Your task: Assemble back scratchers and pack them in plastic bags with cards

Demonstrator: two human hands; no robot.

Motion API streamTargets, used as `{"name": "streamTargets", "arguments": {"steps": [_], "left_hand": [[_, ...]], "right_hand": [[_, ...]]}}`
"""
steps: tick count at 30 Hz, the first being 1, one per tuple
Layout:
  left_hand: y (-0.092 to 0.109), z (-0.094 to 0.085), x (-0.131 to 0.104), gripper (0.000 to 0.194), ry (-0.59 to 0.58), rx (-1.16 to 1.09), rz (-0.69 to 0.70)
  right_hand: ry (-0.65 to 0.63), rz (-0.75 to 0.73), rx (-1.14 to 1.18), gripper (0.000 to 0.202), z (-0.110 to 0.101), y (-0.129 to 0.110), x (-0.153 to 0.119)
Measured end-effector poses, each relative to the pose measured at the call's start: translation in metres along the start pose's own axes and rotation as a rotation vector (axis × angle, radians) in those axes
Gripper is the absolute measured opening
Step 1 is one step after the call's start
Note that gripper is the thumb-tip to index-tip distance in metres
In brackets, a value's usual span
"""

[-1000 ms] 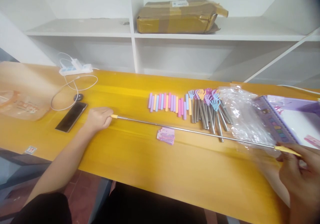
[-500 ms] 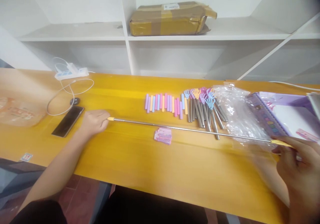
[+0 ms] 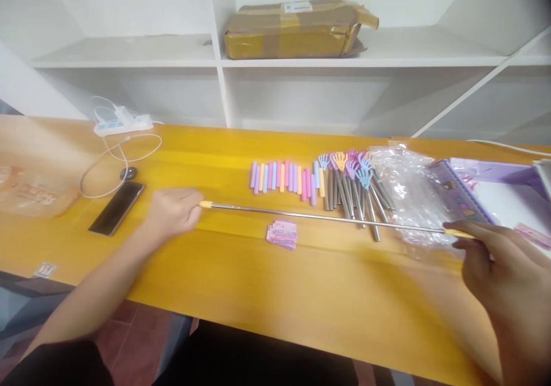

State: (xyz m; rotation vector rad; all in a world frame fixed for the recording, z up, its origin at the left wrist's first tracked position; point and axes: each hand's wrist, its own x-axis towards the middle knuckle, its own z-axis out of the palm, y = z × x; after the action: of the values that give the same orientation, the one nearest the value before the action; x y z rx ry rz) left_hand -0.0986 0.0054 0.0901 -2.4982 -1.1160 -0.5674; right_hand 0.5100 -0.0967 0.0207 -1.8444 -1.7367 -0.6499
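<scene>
An extended telescopic back scratcher (image 3: 327, 218) stretches across the table between my hands, a thin silver rod with yellow ends. My left hand (image 3: 175, 211) is closed around its left yellow end, which mostly disappears inside the fist. At the other end, my right hand (image 3: 503, 265) pinches the yellow piece between thumb and fingers. Behind the rod lies a pile of collapsed back scratchers (image 3: 353, 193) with blue, purple, pink and orange claw heads. Beside them is a row of coloured handle sleeves (image 3: 282, 176). A small stack of pink cards (image 3: 282, 235) lies just below the rod.
Clear plastic bags (image 3: 413, 190) lie right of the pile, against a purple display box (image 3: 465, 196). On the left are a phone (image 3: 116, 209), a mouse (image 3: 128, 173), a power strip (image 3: 123, 124) with a white cable, and an orange bag (image 3: 34, 193). A taped carton (image 3: 293, 33) sits on the shelf.
My hands have come closer together, the left moving right and the right moving left. The exposed rod of the back scratcher is shorter now.
</scene>
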Motion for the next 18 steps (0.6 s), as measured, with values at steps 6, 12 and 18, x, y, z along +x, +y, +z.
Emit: {"name": "streamTargets", "arguments": {"steps": [6, 12, 18], "left_hand": [[0.094, 0.033, 0.040, 0.023, -0.244, -0.135, -0.098], [0.121, 0.055, 0.047, 0.022, -0.359, -0.195, -0.104], [0.112, 0.070, 0.027, 0.021, -0.398, -0.263, -0.099]], "right_hand": [[-0.027, -0.493, 0.284, 0.029, 0.011, -0.122, 0.019], [-0.078, -0.531, 0.414, 0.041, 0.030, -0.210, 0.002], [-0.164, -0.573, 0.500, 0.037, 0.034, -0.203, -0.004]]}}
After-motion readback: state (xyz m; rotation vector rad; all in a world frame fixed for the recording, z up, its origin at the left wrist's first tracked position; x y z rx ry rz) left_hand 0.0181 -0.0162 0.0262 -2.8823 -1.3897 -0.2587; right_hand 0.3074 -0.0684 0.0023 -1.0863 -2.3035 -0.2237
